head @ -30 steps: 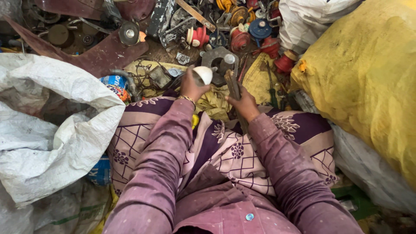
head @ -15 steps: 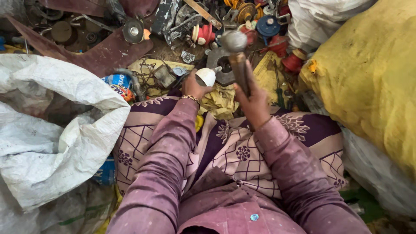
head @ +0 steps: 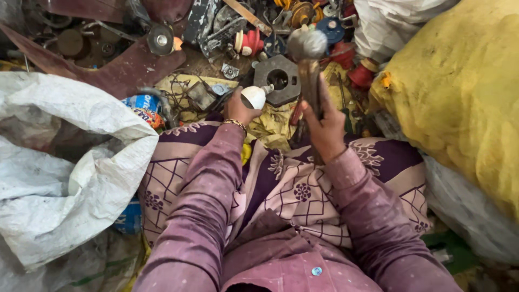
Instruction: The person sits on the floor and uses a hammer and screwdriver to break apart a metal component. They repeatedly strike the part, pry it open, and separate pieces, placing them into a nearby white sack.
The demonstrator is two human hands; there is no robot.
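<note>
Gripping a hammer (head: 307,59) in your right hand (head: 326,127), fingers wrapped round the wooden handle, metal head raised over the scrap pile. Your left hand (head: 238,110) pinches a white bulb-shaped part (head: 254,97), its base touching the hexagonal metal block (head: 277,79) ahead of your lap. White sack (head: 65,162) to your left, yellow sack (head: 459,86) to your right.
</note>
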